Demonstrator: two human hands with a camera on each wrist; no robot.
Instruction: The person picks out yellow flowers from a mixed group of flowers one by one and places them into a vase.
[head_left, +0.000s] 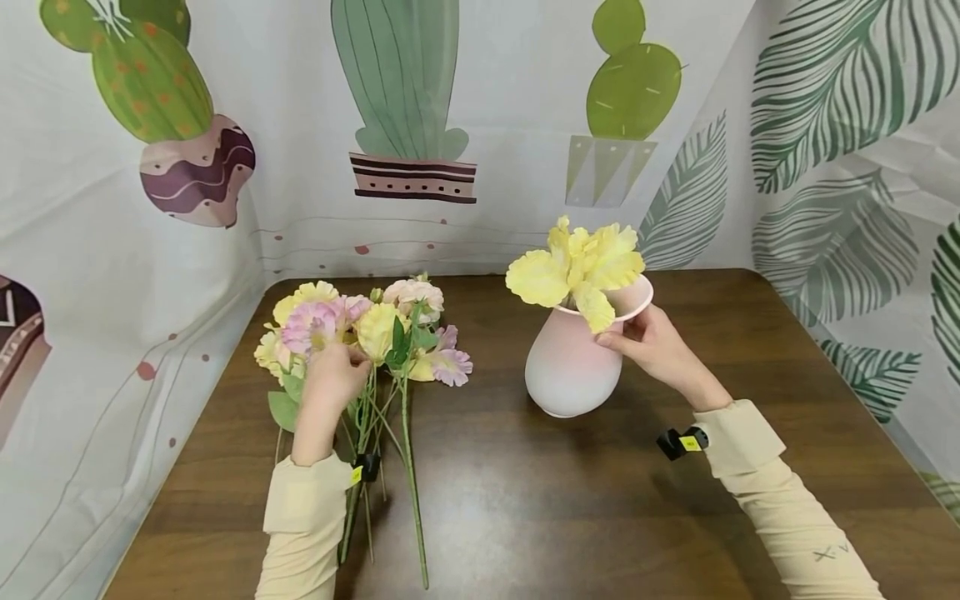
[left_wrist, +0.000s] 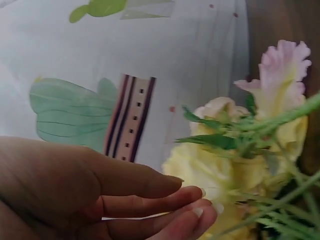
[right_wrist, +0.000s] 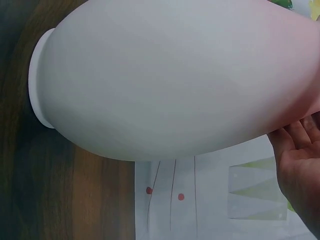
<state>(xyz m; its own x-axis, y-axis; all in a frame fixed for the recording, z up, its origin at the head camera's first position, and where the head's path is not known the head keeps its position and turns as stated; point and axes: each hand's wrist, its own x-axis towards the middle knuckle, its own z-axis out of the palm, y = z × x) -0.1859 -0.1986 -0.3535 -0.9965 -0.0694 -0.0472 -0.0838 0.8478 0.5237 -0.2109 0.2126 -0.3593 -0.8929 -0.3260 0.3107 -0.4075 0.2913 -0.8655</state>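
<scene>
My right hand (head_left: 656,346) grips the neck of a pink-and-white vase (head_left: 573,371), thumb in front and the other fingers behind. Its pale belly (right_wrist: 165,85) fills most of the right wrist view. A yellow flower (head_left: 573,271) stands in the vase's mouth, petals hanging over the rim. On the left, my left hand (head_left: 333,375) is over a bunch of artificial flowers, close to a pink bloom (head_left: 310,327) and a yellow bloom (head_left: 381,332). In the left wrist view its fingers (left_wrist: 145,180) are nearly straight beside yellow petals, with nothing seen between them.
Green stems (head_left: 412,492) of the bunch point toward the near side of the brown wooden table (head_left: 510,517). A lilac-and-yellow flower (head_left: 450,362) lies at the bunch's right. Behind the table hangs a white cloth (head_left: 517,108) printed with cacti and leaves.
</scene>
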